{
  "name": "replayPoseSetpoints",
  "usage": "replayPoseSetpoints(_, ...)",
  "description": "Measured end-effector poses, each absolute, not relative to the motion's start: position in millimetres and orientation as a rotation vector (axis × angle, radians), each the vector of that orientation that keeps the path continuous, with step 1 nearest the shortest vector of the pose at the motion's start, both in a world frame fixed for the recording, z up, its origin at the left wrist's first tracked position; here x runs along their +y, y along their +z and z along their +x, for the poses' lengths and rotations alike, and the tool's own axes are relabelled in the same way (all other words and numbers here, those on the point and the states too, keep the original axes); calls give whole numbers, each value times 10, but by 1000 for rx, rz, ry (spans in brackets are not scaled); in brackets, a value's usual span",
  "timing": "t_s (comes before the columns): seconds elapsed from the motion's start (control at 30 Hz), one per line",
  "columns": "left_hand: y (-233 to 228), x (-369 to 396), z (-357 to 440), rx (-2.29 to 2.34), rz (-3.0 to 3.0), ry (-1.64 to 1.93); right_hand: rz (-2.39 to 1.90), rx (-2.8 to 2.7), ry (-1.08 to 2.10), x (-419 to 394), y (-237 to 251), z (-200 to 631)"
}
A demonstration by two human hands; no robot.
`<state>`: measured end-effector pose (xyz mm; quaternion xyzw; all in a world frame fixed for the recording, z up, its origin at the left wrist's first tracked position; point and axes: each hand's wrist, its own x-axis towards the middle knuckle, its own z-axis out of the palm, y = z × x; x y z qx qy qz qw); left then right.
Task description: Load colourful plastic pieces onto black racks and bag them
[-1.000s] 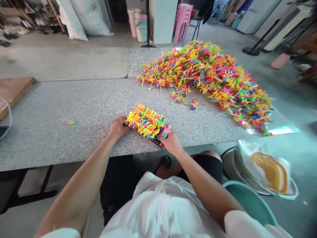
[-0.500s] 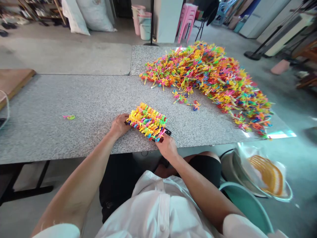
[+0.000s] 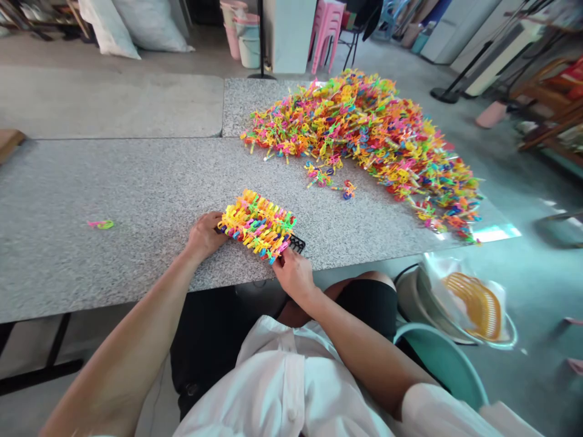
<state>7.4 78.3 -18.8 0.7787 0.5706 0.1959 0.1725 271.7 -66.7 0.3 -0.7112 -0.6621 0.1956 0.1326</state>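
A black grid rack [image 3: 297, 243] lies near the front edge of the speckled grey table [image 3: 150, 200], packed with rows of small colourful plastic pieces [image 3: 255, 226]. My left hand [image 3: 204, 234] rests against the rack's left end, steadying it. My right hand [image 3: 294, 273] is at the rack's near right edge, fingertips pinching a piece in the last filled row. A big heap of the same colourful pieces [image 3: 368, 133] covers the far right of the table.
A few loose pieces [image 3: 328, 179] lie between heap and rack, and one stray piece [image 3: 101, 224] to the left. Beside my right knee stand a teal tub [image 3: 444, 364] and a basin holding an orange basket [image 3: 476, 303]. Pink stools and buckets stand beyond the table.
My right hand has slid back from the rack's right corner to its near edge, uncovering the bare black corner. The left hand stays on the rack. The camera has shifted slightly right.
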Motion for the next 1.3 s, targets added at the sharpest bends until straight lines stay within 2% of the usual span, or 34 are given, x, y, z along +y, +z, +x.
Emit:
replayPoseSetpoints(0.4, -146, 799, 87, 1681, 2259, 494, -2010, -1997, 546, -635, 68, 2706)
replayPoseSetpoints(0.57, -129, 785, 86, 1771, 2227, 494, -1931, -2141, 666, -562, 262, 2749)
replayPoseSetpoints(0.7, -176, 849, 44, 1860, 2188, 499, -1989, -2257, 745, -164, 464, 3253)
replayPoseSetpoints(0.87, -204, 889, 12, 1877, 2179, 581, -2428, -1797, 410, 740, 616, 4178)
replayPoseSetpoints(1.0, -177, 877, 23, 1903, 2160, 577, -2492, -1691, 416, 1079, 542, 4425)
replayPoseSetpoints(1.3, -149, 857, 47, 1935, 2120, 541, -2378, -1992, 407, 286, 289, 4238)
